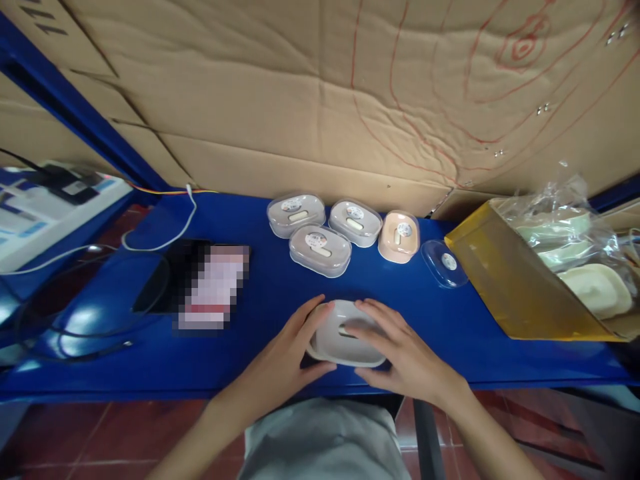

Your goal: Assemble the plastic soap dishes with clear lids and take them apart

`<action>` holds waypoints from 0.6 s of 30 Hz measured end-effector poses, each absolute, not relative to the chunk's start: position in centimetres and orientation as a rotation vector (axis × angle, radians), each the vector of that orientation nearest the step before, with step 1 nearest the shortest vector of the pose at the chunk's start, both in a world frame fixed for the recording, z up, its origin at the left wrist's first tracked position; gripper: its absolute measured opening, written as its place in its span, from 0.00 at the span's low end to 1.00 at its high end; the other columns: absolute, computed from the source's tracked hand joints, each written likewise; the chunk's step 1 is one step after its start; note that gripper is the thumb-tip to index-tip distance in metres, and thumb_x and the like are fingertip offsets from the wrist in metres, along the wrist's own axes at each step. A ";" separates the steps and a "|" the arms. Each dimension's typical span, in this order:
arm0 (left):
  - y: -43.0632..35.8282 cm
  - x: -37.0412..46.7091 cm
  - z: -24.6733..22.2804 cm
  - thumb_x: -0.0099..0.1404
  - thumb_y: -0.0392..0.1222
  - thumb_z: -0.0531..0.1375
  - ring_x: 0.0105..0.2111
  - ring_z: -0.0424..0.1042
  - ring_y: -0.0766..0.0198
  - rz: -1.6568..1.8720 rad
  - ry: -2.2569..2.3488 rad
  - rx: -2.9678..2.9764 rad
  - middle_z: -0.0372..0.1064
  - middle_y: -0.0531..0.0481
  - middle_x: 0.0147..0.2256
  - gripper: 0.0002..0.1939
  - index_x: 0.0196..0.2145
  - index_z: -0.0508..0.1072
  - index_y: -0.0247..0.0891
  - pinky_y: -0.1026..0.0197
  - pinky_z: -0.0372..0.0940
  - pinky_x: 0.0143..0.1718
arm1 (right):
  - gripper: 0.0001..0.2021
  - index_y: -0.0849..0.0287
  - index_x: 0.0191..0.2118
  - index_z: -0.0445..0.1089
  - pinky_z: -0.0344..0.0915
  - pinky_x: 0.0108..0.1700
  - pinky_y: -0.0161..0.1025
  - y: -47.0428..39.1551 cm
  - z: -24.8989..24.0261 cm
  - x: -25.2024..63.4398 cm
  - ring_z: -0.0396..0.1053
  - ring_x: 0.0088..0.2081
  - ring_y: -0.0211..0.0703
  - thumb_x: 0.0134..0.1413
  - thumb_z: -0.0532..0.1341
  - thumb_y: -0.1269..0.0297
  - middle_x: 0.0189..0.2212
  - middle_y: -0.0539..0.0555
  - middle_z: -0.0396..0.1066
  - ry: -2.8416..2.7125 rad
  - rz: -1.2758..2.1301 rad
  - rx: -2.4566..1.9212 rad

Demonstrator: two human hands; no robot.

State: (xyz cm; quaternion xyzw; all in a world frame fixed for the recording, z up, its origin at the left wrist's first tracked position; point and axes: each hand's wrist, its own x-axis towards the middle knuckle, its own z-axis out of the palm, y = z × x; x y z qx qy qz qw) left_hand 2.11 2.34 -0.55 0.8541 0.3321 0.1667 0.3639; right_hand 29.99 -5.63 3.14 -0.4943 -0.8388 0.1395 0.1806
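My left hand (295, 347) grips the left end of a pale grey, rounded plastic dish (330, 333), thumb at the near rim and fingers at the far rim. At its right end, my right hand (395, 347) holds it the same way, with one finger reaching over the inside near a small oblong mark in the middle. The dish is close to the table's front edge; whether its base touches the table I cannot tell. Beyond it stand similar lidded boxes: a front grey box (320, 250), a left grey box (297, 215), another grey box (355, 222) and a peach box (399, 237).
A loose clear lid (444, 263) with a round label lies right of the boxes. An open carton (485, 280) at right holds pale green and cream pieces in plastic film. At left are a pixelated phone (213, 287), a white cable (160, 247) and a power strip (65, 213).
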 end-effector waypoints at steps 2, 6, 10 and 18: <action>2.4 1.9 -0.8 0.72 0.43 0.70 0.76 0.57 0.43 0.431 0.831 2.189 0.46 0.45 0.79 0.51 0.79 0.44 0.64 0.37 0.64 0.72 | 0.27 0.52 0.69 0.69 0.63 0.74 0.61 -5.2 3.2 29.4 0.48 0.80 0.60 0.67 0.67 0.60 0.78 0.60 0.53 -2.409 0.369 -1.369; 2.6 1.8 -1.2 0.71 0.43 0.71 0.76 0.57 0.41 0.481 0.797 2.237 0.47 0.44 0.78 0.49 0.78 0.49 0.64 0.34 0.63 0.72 | 0.25 0.54 0.67 0.71 0.62 0.74 0.64 -4.9 2.8 28.4 0.47 0.80 0.63 0.67 0.67 0.59 0.78 0.61 0.53 -2.444 0.262 -1.375; 2.7 1.9 -1.7 0.69 0.46 0.73 0.76 0.55 0.39 0.531 0.785 2.332 0.51 0.40 0.76 0.50 0.78 0.50 0.59 0.30 0.60 0.73 | 0.26 0.55 0.69 0.69 0.60 0.75 0.67 -5.2 1.9 27.9 0.47 0.80 0.66 0.69 0.66 0.58 0.78 0.63 0.54 -2.515 0.136 -1.354; 2.2 1.8 -1.4 0.74 0.48 0.69 0.76 0.54 0.37 0.476 0.809 2.422 0.39 0.40 0.80 0.47 0.79 0.48 0.57 0.30 0.63 0.71 | 0.35 0.46 0.79 0.54 0.56 0.77 0.64 -4.7 2.0 32.4 0.50 0.79 0.57 0.75 0.59 0.42 0.79 0.59 0.52 -2.379 0.193 -1.432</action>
